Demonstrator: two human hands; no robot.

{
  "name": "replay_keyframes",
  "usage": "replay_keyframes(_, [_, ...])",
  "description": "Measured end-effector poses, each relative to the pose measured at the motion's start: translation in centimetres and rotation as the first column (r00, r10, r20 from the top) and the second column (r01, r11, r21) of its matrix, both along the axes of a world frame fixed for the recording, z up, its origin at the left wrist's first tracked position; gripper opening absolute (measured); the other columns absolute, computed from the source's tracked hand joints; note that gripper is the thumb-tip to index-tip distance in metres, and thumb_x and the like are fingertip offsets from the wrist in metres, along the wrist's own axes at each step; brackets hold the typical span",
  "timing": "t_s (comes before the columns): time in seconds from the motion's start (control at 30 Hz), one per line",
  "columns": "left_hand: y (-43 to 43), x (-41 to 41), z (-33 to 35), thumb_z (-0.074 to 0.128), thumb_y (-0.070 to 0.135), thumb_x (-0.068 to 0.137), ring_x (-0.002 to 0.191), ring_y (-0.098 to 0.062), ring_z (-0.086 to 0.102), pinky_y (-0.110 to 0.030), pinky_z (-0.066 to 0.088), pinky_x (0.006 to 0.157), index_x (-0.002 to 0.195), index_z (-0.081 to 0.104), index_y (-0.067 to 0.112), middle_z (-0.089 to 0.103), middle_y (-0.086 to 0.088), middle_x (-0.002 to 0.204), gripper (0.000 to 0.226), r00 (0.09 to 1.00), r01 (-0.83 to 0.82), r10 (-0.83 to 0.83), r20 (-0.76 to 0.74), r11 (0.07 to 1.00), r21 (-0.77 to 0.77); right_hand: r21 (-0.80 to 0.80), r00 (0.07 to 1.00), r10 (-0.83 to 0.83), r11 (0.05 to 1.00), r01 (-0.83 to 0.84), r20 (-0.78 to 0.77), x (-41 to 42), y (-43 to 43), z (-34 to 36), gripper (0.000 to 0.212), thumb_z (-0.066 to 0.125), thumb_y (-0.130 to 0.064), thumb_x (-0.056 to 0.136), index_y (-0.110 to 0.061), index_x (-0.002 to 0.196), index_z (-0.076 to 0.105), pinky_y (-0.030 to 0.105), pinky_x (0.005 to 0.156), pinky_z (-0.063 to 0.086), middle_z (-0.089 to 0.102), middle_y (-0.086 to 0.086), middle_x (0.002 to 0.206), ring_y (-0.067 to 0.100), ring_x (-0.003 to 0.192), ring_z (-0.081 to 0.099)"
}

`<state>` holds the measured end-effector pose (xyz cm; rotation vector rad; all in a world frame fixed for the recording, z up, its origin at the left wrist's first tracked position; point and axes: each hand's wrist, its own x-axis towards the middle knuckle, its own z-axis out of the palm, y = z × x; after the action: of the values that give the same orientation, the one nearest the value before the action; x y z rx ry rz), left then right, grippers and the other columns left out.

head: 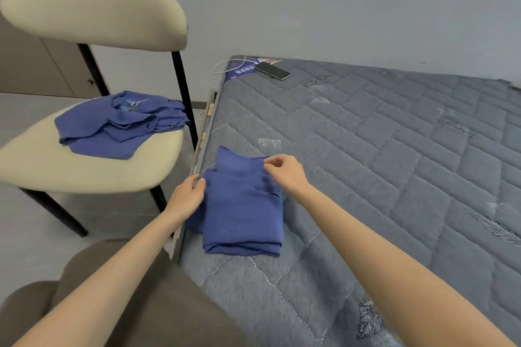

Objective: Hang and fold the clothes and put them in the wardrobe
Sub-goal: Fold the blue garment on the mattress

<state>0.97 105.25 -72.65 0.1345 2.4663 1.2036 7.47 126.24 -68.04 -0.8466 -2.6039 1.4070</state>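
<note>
The folded blue garment (242,220) is pinched at its far corner by the right hand (284,175), its side edge held by the left hand (187,194); layers should be squared.

1. Just one cam here, riding on the person's head and pointing forward and down over the mattress (380,155) corner.
2. It's sitting close: the left hand (189,194) and right hand (287,175) are showing near mid-frame on the folded blue garment (242,214).
3. It's going wide too, catching the chair (84,169) at left.
</note>
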Motion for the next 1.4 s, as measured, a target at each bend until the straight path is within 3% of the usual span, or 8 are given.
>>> replay_keyframes(0.13, [1.2,0.6,-0.3,0.047,0.054,0.091,0.128,-0.028,0.045,-0.039,0.034,0.108,0.138,0.041,0.017,0.044,-0.006,0.144,0.059,0.986,-0.058,0.037,0.162,0.990,0.128,0.065,0.976,-0.156,0.987,0.147,0.152,1.4,2.0,-2.2,0.037,0.055,-0.022,0.090,-0.005,0.122,0.052,0.037,0.096,0.043,0.056,0.014,0.122,0.031,0.112,0.054])
replay_keyframes(0.23, [2.3,1.5,-0.7,0.052,0.062,0.085,0.130,-0.033,0.039,-0.042,0.029,0.110,0.136,0.043,0.023,0.045,-0.006,0.141,0.064,0.994,-0.042,0.042,0.097,0.999,-0.003,-0.331,0.945,-0.127,0.915,0.229,0.302,2.5,1.2,-3.6,0.041,0.060,-0.040,0.089,-0.008,0.110,0.044,0.036,0.076,0.049,0.053,0.011,0.103,0.028,0.090,0.057])
replay_keyframes(0.33, [3.1,1.9,-1.0,0.060,0.063,0.078,0.131,-0.031,0.037,-0.040,0.030,0.110,0.139,0.041,0.017,0.044,-0.009,0.142,0.078,0.995,-0.075,0.075,0.061,0.997,-0.007,-0.519,0.965,-0.060,0.833,0.190,0.257,3.0,0.6,-4.8,0.058,0.065,-0.046,0.085,-0.004,0.121,0.047,0.039,0.086,0.052,0.057,0.009,0.120,0.027,0.107,0.060])
replay_keyframes(0.43, [4.0,2.0,-1.2,0.065,0.054,0.080,0.114,-0.026,0.055,-0.036,0.045,0.098,0.126,0.054,0.014,0.058,-0.007,0.128,0.062,0.988,-0.092,0.074,0.137,0.987,0.133,-0.530,0.986,-0.052,0.838,0.128,0.157,2.7,0.4,-5.6,0.061,0.070,-0.049,0.080,-0.002,0.118,0.057,0.037,0.088,0.054,0.065,0.009,0.116,0.024,0.101,0.065])
replay_keyframes(0.63, [5.1,1.5,-1.4,0.043,0.047,0.095,0.113,-0.031,0.055,-0.034,0.044,0.093,0.124,0.056,0.009,0.058,-0.010,0.125,0.050,0.989,-0.103,0.096,0.113,0.993,0.058,-0.382,0.988,-0.140,0.911,0.154,0.064,1.9,-0.6,-7.5,0.046,0.062,-0.049,0.086,-0.007,0.104,0.055,0.037,0.088,0.051,0.063,0.005,0.103,0.021,0.096,0.062])
replay_keyframes(0.9, [3.5,-0.1,0.9,0.054,0.044,0.092,0.081,-0.017,0.060,-0.027,0.046,0.068,0.100,0.061,0.015,0.063,0.003,0.088,0.031,0.929,-0.331,0.223,0.296,0.858,0.393,-0.339,0.980,-0.152,0.935,0.101,-0.127,-0.4,-1.5,-3.7,0.030,0.059,-0.035,0.091,-0.007,0.081,0.055,0.031,0.068,0.041,0.054,0.007,0.077,0.017,0.072,0.049])
replay_keyframes(1.17, [-3.3,-4.2,8.0,0.054,0.048,0.090,0.089,-0.017,0.061,-0.033,0.050,0.080,0.091,0.061,0.024,0.064,0.005,0.094,0.024,0.920,-0.391,0.340,0.194,0.803,0.450,-0.312,0.977,0.059,0.942,-0.122,-0.204,-7.4,-6.5,3.6,0.033,0.056,-0.037,0.094,-0.008,0.079,0.056,0.031,0.063,0.044,0.059,0.007,0.075,0.018,0.067,0.055])
replay_keyframes(1.4, [-16.0,-8.7,13.2,0.056,0.050,0.088,0.083,-0.007,0.062,-0.021,0.045,0.059,0.091,0.060,0.026,0.065,0.011,0.091,0.024,0.832,-0.526,0.540,0.132,0.688,0.501,-0.237,0.904,0.321,0.890,-0.390,-0.283,-16.4,-18.9,9.3,0.048,0.056,-0.043,0.092,0.006,0.093,0.055,0.040,0.072,0.047,0.061,0.019,0.090,0.033,0.083,0.059])
